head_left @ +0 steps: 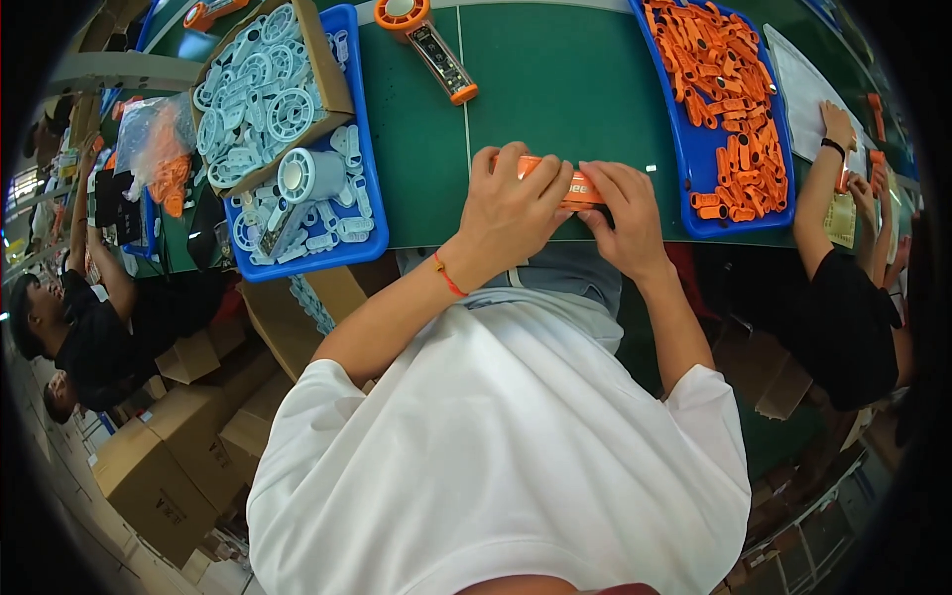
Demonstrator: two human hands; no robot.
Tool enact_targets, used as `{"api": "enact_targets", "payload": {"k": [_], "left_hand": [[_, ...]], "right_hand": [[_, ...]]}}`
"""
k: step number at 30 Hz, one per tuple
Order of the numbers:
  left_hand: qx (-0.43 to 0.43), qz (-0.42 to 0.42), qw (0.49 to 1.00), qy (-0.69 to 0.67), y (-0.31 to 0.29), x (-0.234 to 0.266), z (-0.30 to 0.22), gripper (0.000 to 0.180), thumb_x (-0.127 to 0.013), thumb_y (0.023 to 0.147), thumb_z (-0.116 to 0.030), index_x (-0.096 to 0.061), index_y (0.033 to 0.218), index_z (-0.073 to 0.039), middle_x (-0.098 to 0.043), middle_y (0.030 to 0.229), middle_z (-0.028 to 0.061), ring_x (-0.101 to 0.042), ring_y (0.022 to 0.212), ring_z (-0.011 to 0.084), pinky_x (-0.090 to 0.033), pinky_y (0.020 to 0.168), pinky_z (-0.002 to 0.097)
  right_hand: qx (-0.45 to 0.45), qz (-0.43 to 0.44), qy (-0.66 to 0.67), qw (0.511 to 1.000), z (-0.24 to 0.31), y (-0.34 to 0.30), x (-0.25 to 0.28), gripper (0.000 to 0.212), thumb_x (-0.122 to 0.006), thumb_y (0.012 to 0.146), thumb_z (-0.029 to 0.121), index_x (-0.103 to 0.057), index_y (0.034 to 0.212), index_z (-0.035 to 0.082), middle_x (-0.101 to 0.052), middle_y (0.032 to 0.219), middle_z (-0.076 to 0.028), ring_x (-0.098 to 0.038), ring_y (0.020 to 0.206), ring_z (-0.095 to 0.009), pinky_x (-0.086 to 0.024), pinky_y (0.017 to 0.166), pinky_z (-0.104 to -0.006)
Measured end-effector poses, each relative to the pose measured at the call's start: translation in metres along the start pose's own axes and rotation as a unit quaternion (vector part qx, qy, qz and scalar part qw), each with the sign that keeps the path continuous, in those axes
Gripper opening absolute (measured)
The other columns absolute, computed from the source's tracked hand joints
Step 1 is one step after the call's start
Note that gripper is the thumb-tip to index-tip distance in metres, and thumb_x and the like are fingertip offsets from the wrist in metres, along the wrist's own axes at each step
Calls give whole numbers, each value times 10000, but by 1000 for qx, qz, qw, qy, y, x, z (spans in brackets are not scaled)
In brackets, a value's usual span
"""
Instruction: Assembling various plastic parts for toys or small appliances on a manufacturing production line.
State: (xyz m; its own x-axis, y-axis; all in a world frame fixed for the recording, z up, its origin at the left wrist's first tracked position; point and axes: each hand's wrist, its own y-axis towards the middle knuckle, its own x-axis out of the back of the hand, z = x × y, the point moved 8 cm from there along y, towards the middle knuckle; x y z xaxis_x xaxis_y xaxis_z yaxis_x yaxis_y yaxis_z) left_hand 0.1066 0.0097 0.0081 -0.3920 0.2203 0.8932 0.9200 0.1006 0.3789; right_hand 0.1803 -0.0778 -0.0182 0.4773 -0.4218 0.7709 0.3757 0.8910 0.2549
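Observation:
At the table's near edge my left hand is closed around an orange plastic casing piece with white print. My right hand pinches the other end of that piece between thumb and fingers. My fingers cover much of it. Beyond my hands lies an orange handheld fan, its handle uncovered so the dark inner parts show. A small white bit rests on the table to the right of my right hand.
A blue tray of orange casing pieces stands right. Left, another blue tray holds pale blue parts, a pale blue fan body and a cardboard box of similar parts. Co-workers sit on both sides; one arm reaches over the table.

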Motion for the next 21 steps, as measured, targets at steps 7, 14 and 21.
{"api": "enact_targets", "payload": {"k": [7,14,21], "left_hand": [[-1,24,1000,2,-1,-3,1,463,-695,691,-290,-580,1081,-68,-558,1066,40,-502,929,273,-399,793,410],[86,-236,944,-213,-19,50,29,380,-675,685,-93,-573,1046,-32,-538,1036,136,-512,961,303,-410,834,418],[137,-174,948,-227,-33,105,55,151,-576,778,11,-584,928,20,-602,803,138,-584,696,246,-475,627,292]], "right_hand": [[36,-20,-48,998,11,7,9,497,-677,673,102,-543,1145,24,-559,1129,-122,-529,1011,-313,-394,888,-405],[-84,-39,64,994,-10,14,9,620,-722,695,110,-463,1250,14,-569,1133,-121,-545,1008,-269,-428,860,-343],[-224,-50,451,862,-27,92,-4,647,-703,754,177,-398,1302,17,-557,1029,-60,-547,856,-113,-442,676,-209]]}}
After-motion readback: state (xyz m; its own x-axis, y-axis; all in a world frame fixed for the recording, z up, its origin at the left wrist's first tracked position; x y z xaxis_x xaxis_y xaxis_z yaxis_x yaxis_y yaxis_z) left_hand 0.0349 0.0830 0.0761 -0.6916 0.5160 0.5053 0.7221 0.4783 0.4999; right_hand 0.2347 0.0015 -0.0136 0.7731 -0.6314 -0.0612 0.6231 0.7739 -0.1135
